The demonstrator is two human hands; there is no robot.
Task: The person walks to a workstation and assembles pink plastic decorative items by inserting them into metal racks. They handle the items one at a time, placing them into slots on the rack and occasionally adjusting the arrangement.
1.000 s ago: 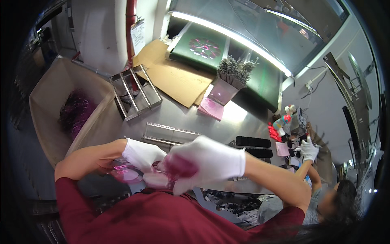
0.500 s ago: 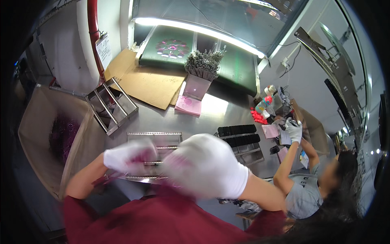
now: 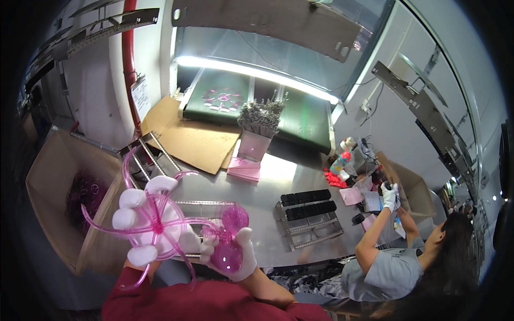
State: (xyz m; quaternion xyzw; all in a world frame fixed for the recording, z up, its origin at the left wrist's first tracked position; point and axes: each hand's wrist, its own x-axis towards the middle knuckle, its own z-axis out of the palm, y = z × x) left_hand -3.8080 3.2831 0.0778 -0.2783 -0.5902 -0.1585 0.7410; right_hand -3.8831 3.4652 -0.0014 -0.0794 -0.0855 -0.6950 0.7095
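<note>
My left hand [image 3: 126,220], in a white glove, grips a translucent pink plastic runner [image 3: 157,228] at the left. Its fingers are wrapped about the hub, and thin curved arms stick out on several sides. Close beside it, my gloved right hand [image 3: 246,261] holds rounded, shiny pink lenses [image 3: 234,216] between thumb and fingers. A straight pink stem links these lenses to the hub. Both hands are raised over the near edge of the steel table [image 3: 262,214]. Behind the pink piece, a slotted metal rack [image 3: 206,204] is partly hidden.
At left stands a bin [image 3: 40,176] with pink scraps. A conveyor [image 3: 193,109] at the back carries a pink moulding [image 3: 222,99]. A rack with black strips [image 3: 305,197] is right of centre. A gloved co-worker [image 3: 385,273] works at the right. Metal brackets [image 3: 267,24] hang overhead.
Both hands, blurred and close together before, have moved slightly apart and leftward. The pink runner and lenses now show plainly in them. My view has tilted, bringing the overhead brackets into sight.
</note>
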